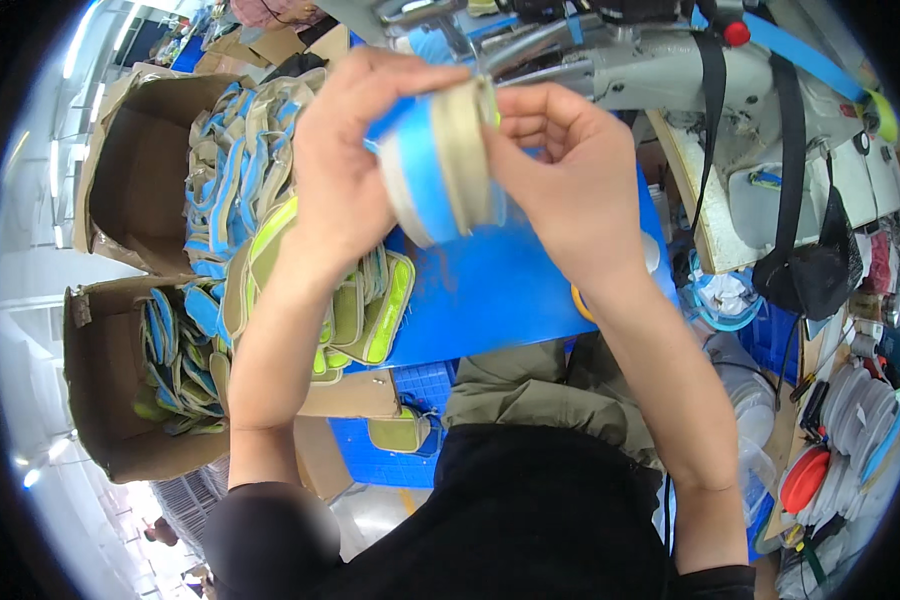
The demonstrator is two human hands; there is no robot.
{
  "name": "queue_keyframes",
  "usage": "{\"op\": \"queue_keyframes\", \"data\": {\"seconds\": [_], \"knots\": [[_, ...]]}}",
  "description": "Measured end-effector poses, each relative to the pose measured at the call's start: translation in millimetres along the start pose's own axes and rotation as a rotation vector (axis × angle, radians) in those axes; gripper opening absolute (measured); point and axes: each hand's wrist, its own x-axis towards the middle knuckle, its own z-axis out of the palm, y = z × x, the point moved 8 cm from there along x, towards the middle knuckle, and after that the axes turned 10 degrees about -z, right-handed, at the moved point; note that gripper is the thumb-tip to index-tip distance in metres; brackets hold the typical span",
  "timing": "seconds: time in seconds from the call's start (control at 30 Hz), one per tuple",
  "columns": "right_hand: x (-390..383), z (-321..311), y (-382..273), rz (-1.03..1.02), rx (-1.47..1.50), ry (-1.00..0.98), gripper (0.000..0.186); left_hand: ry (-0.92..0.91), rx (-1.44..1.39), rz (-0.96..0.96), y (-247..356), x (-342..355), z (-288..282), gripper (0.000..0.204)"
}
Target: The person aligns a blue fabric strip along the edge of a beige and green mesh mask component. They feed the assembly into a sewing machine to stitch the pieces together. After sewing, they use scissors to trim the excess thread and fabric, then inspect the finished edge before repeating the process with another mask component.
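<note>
Between my hands, above the blue tabletop (470,310), is a curved fabric band (432,175) with blue, beige and pale grey stripes, slightly blurred. My left hand (342,160) grips its left side, fingers over the top edge. My right hand (560,175) pinches its right side with thumb and curled fingers. A pile of olive and neon-yellow fabric pieces (375,305) lies on the table under and beside my left forearm.
Cardboard boxes (110,340) with blue-and-beige pieces (220,170) stand at the left. A grey sewing machine (650,75) is at the back right, with hanging black straps (785,200). Stacked spools (850,420) and a blue basin (720,310) sit at the right.
</note>
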Motion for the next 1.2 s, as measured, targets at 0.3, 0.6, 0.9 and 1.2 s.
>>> {"op": "queue_keyframes", "data": {"seconds": [0.3, 0.6, 0.9, 1.2], "knots": [[-4.4, 1.6, -10.8, 0.122, 0.137, -0.059, 0.019, 0.297, 0.168, 0.02, 15.1, -27.5, -10.6, 0.031], [8.2, 5.7, -21.1, 0.348, -0.067, 0.004, 0.023, 0.35, -1.372, -0.846, -50.1, -76.8, 59.1, 0.022], [-8.3, 2.3, -0.6, 0.636, 0.07, 0.219, 0.022, 0.52, -0.498, -0.364, 1.0, -51.3, 29.0, 0.043], [-21.8, -4.5, -12.5, 0.755, 0.402, 0.098, 0.04, 0.38, -0.367, -0.329, 29.2, -51.0, 26.0, 0.049]]}}
